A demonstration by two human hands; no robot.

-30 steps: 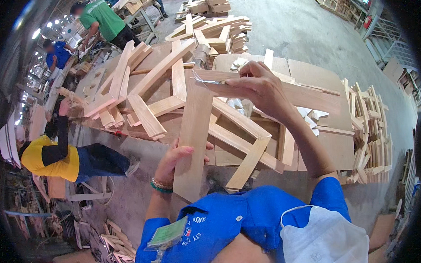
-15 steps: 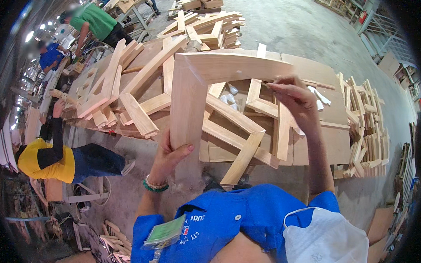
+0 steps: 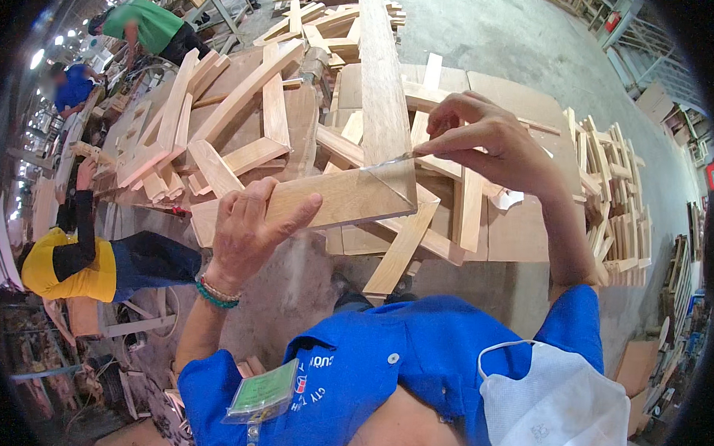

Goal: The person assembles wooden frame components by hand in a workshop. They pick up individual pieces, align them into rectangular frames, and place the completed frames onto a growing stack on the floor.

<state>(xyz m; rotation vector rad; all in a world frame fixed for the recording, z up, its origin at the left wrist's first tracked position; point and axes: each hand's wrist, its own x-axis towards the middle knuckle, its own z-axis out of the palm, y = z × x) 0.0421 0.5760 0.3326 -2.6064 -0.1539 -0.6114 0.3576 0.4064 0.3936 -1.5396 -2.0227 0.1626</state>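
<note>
Currently left hand (image 3: 250, 231) grips the lower arm of an L-shaped wooden frame piece (image 3: 358, 193), fingers wrapped over it. Right hand (image 3: 493, 145) pinches a thin blade (image 3: 391, 160) at the mitred corner. Frame is held above a pile of wooden pieces (image 3: 242, 132) on the workbench (image 3: 522, 237).

Pale tan wooden frame (image 3: 350, 195); blue shirt (image 3: 383, 381); green beaded bracelet (image 3: 213, 295).

Pale L-shaped wooden frame piece (image 3: 358, 184), mitred corner joint, held up over woodpile.

Low wooden platform (image 3: 522, 237), heaped angled frame pieces (image 3: 242, 132), grey concrete floor (image 3: 489, 31)
</note>
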